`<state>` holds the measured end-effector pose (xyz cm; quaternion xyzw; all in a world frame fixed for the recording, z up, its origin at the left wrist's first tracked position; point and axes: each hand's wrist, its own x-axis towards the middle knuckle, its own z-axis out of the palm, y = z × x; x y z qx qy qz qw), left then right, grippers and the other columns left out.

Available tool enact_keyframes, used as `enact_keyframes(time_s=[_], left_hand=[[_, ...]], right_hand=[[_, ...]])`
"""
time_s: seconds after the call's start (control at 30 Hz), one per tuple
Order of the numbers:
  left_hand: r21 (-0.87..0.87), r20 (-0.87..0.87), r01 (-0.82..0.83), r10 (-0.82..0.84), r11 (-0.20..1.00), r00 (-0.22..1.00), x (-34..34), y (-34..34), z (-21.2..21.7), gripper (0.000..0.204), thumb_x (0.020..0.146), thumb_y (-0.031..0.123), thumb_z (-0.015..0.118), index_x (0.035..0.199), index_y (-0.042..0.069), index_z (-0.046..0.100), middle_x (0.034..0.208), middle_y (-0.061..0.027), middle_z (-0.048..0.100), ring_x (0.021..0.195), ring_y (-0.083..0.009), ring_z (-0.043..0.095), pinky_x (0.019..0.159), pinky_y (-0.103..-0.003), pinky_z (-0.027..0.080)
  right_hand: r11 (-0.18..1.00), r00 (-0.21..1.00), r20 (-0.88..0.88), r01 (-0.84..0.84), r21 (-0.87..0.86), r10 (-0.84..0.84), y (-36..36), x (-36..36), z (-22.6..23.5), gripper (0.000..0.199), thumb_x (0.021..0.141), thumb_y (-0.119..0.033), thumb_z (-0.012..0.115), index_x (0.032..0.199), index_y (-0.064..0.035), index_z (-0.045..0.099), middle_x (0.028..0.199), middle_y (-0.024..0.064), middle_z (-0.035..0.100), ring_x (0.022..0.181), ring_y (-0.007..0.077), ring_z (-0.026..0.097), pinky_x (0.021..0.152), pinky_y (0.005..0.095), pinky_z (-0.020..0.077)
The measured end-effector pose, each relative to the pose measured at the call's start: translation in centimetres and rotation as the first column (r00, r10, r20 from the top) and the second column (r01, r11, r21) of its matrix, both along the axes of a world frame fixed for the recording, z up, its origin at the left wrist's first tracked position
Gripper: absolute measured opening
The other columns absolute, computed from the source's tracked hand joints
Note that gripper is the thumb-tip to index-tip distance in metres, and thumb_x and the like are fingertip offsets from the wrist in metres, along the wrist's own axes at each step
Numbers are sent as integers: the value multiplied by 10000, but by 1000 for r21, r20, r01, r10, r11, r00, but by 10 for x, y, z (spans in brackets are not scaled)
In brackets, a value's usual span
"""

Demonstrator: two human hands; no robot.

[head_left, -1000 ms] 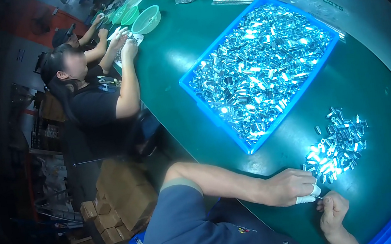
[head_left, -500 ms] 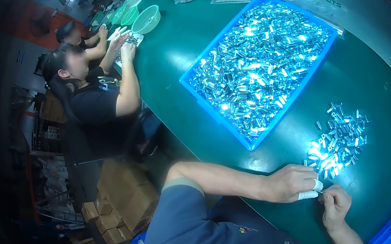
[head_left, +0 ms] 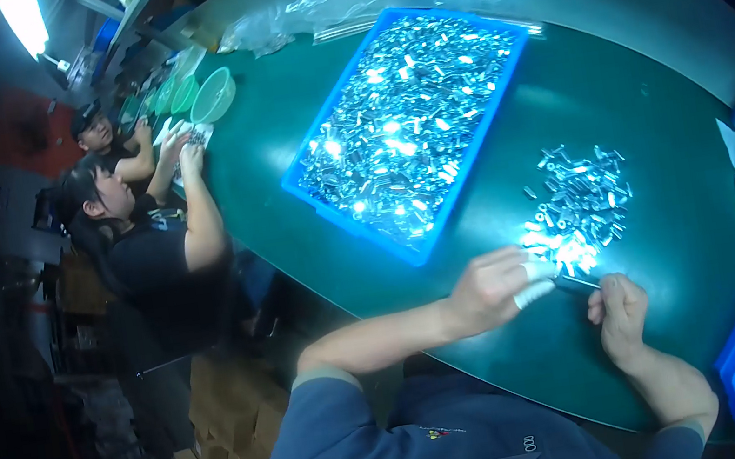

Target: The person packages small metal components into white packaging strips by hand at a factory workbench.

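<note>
Left hand [head_left: 488, 288], white-taped fingertips pinching at the edge of the loose metal parts pile [head_left: 578, 204] on the green surface [head_left: 303, 173], and right hand [head_left: 621, 311], fisted around a thin dark tool [head_left: 574, 283], are working closely, risking scattered parts.

Loose heap of small shiny metal pieces [head_left: 581, 199] glinting on the green table, spread flat at two o'clock; one thin dark piece [head_left: 574, 284] pinched just below it.
</note>
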<state>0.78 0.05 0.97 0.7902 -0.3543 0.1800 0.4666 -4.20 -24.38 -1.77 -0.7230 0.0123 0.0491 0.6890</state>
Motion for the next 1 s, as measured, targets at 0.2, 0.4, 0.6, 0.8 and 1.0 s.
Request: enact_keyframes(time_s=[0.2, 0.4, 0.6, 0.8, 1.0], left_hand=[[230, 210, -277, 230, 933, 950, 41, 44, 47, 205, 793, 63, 812, 967, 51, 703, 889, -109, 715, 798, -279, 695, 714, -382, 560], [331, 311, -507, 416, 796, 855, 163, 92, 83, 177, 860, 84, 772, 1018, 32, 710, 941, -137, 736, 836, -217, 726, 724, -334, 562], [527, 329, -580, 480, 620, 813, 181, 65, 81, 232, 862, 152, 755, 1072, 59, 719, 1040, -151, 721, 989, -316, 696, 865, -410, 540], [721, 73, -119, 95, 683, 993, 134, -32, 44, 268, 891, 123, 702, 1157, 88, 703, 1066, -133, 675, 1032, -371, 639, 873, -450, 526], [661, -37, -47, 95, 749, 995, 144, -29, 19, 202, 872, 113, 732, 1063, 51, 716, 998, -145, 683, 929, -342, 673, 819, -417, 527]], right_hand=[[999, 999, 19, -36, -2, 36, -1, 0, 1, 401, 1075, -266, 504, 787, -14, 626, 651, 35, 607, 538, 77, 538, 494, 234, 417], [994, 993, 43, -110, 10, 109, 1, 1, 6, 355, 1054, -231, 535, 793, -14, 641, 646, 26, 619, 572, 71, 562, 517, 233, 437], [994, 992, 76, -104, 21, 102, 3, 7, 8, 342, 1039, -235, 562, 792, -20, 659, 621, 20, 614, 564, 76, 553, 518, 258, 426], [991, 985, 114, -132, 31, 128, 0, 6, 8, 331, 1030, -230, 574, 790, -20, 663, 626, 17, 618, 573, 78, 543, 524, 267, 421], [988, 980, 147, -144, 59, 134, 3, 5, 9, 389, 1032, -287, 576, 774, -8, 660, 604, 57, 620, 543, 129, 577, 527, 316, 450]])
